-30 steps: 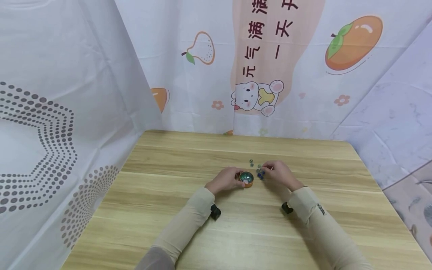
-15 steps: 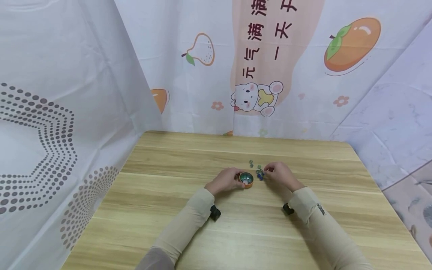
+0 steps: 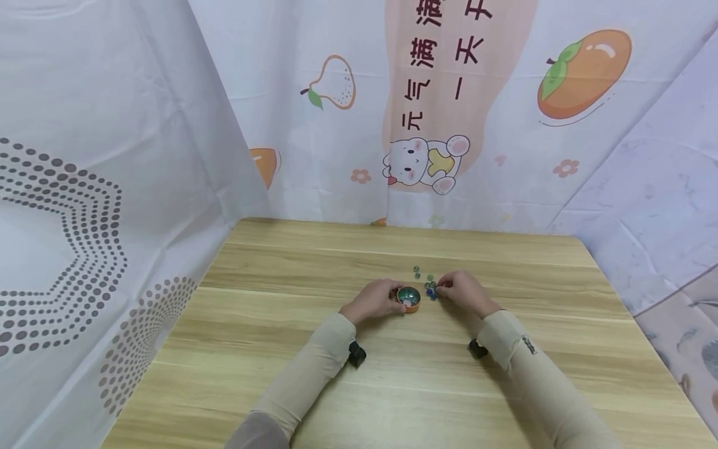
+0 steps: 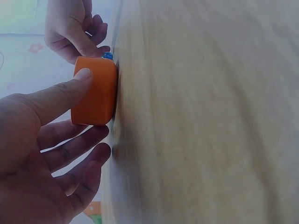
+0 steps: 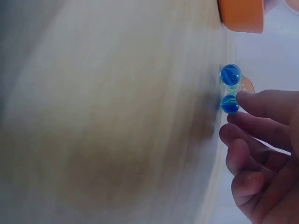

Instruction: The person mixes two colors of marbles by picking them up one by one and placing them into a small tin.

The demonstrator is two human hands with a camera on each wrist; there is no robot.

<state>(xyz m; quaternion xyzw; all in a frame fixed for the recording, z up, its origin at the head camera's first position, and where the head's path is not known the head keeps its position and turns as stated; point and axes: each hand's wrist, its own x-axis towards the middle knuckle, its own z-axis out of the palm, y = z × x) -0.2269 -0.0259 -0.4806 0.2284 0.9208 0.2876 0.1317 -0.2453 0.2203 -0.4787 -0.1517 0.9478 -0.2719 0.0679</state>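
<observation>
My left hand [image 3: 377, 300] grips a small round orange bowl [image 3: 413, 308] by its side, with the thumb on the near wall and the fingers on the far wall. Inside it are several glass marbles, hard to make out singly. In the left wrist view the bowl [image 4: 96, 93] stands on the table. My right hand [image 3: 464, 293] is just right of a loose cluster of marbles [image 3: 430, 285]. The right wrist view has its thumb and forefinger pinching a blue marble [image 5: 230, 104] at table level. A second blue marble [image 5: 231, 74] lies beside it.
Two greenish marbles [image 3: 417, 272] lie a little farther back on the wooden table [image 3: 314, 380]. Printed curtains [image 3: 331, 156] hang behind the table and along its sides. Both wrists carry small black cameras.
My right hand has moved slightly left and toward me, its fingertips coming down to a blue marble at the cluster's right side. The left hand and bowl stay in place.
</observation>
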